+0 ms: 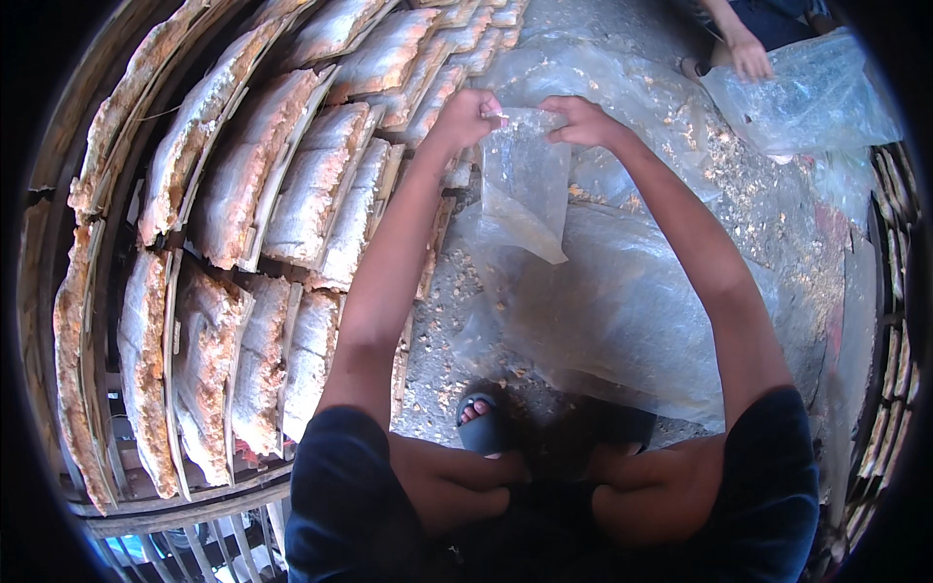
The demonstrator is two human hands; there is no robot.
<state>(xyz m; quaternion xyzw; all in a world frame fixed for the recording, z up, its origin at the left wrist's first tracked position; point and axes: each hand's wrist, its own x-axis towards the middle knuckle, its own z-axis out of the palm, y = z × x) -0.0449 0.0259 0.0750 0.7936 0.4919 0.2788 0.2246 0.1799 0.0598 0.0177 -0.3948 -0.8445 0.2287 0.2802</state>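
Observation:
Both my arms reach forward over the ground. My left hand (465, 117) and my right hand (579, 120) each pinch the top edge of a clear plastic bag (525, 185), which hangs down between them. The bag looks empty and crumpled. Below it, a large clear plastic sheet (622, 321) lies spread on the ground. Just left of my left hand are slabs of pale, crusted material on wooden slats (292, 185), packed in rows.
Another person's hand (748, 58) at the top right touches another clear plastic bag (816, 92). Crumbs and flakes litter the concrete ground (442, 291). My foot in a dark sandal (481, 418) is below. More slatted racks (899, 321) line the right edge.

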